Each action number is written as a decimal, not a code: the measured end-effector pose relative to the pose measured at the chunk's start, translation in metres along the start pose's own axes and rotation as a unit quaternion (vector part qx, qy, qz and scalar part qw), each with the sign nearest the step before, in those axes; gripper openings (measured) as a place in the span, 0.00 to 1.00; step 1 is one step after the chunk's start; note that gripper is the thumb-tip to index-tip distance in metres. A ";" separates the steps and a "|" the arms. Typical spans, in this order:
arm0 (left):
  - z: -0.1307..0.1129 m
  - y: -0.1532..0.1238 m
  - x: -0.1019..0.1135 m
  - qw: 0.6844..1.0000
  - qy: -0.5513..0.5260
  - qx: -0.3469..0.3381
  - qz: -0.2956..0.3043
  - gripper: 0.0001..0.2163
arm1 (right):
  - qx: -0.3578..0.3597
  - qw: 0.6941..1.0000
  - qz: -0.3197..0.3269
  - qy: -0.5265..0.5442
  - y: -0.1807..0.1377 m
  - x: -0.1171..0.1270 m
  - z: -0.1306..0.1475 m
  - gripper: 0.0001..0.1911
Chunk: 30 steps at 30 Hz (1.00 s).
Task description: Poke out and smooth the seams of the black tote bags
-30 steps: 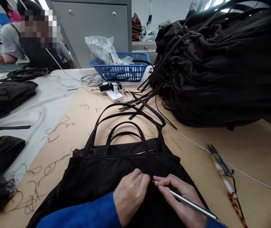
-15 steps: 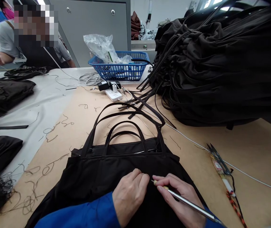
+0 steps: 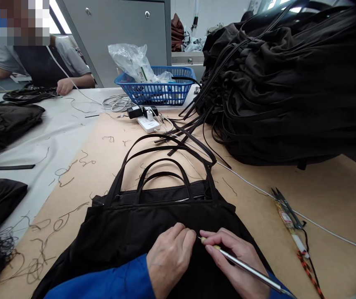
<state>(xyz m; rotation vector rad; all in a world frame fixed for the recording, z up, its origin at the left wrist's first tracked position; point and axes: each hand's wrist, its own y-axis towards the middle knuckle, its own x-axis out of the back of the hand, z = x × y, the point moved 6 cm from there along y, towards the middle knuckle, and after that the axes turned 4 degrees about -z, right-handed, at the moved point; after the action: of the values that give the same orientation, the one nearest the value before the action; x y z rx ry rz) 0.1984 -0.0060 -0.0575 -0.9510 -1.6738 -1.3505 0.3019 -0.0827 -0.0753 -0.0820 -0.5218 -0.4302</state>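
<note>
The right hand (image 3: 236, 257) gripped a pen-like metal tool (image 3: 249, 268) over the black handbag (image 3: 128, 226); the left hand (image 3: 170, 254) lay curled on the bag, its hold hidden from me. Thread snips (image 3: 293, 216) and a white cable (image 3: 336, 234) lay right of the right hand, a black fabric heap (image 3: 283, 95) beyond, table (image 3: 327, 191) stretching between.

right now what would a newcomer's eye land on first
The huge black fabric heap at upper right dominates. A blue basket holding clear plastic stands out at back centre. Front and centre, the right hand holds a silver pen-like tool over a black bag, beside the left hand.
</note>
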 end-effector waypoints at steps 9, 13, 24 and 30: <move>-0.001 0.002 0.004 1.000 0.000 -0.002 -0.011 0.11 | 0.004 1.000 -0.004 0.001 0.000 0.001 0.001 0.08; -0.001 0.003 0.005 1.000 -0.012 -0.004 -0.016 0.10 | 0.006 1.000 -0.010 0.003 0.000 0.001 0.002 0.08; 0.006 -0.005 -0.006 1.000 -0.020 0.015 0.011 0.09 | -0.005 1.000 -0.014 0.022 0.001 0.002 0.001 0.09; 0.004 -0.002 -0.002 1.000 -0.017 0.013 0.001 0.09 | -0.004 1.000 -0.005 0.015 0.002 0.002 0.003 0.08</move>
<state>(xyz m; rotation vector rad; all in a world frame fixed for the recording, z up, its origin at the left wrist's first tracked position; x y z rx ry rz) 0.1970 -0.0022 -0.0610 -0.9642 -1.7114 -1.3149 0.3025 -0.0814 -0.0720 -0.0803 -0.4921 -0.4416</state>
